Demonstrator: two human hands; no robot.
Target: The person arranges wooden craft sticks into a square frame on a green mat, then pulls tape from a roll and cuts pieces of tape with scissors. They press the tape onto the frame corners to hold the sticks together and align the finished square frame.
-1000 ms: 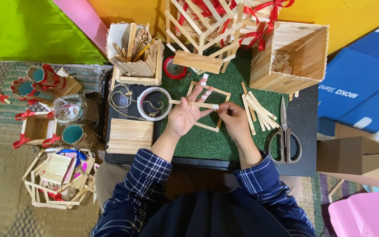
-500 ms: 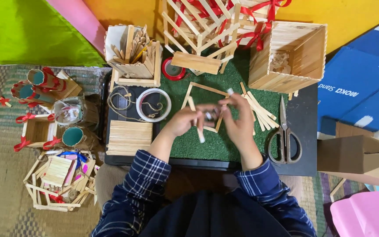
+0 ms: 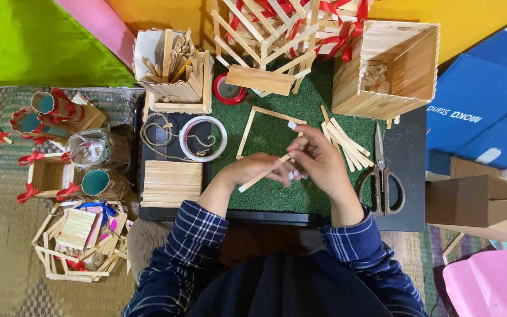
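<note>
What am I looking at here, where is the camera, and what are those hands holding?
There is no machine: a person works with two bare hands, and one camera worn on their head looks straight down. The left hand and right hand meet over a green turf mat, together holding a flat wooden craft stick. Behind them lies a square stick frame. To the right lie loose sticks and scissors; to the left a tape roll, twine and a flat stick panel. At the top stands an open stick box.
</note>
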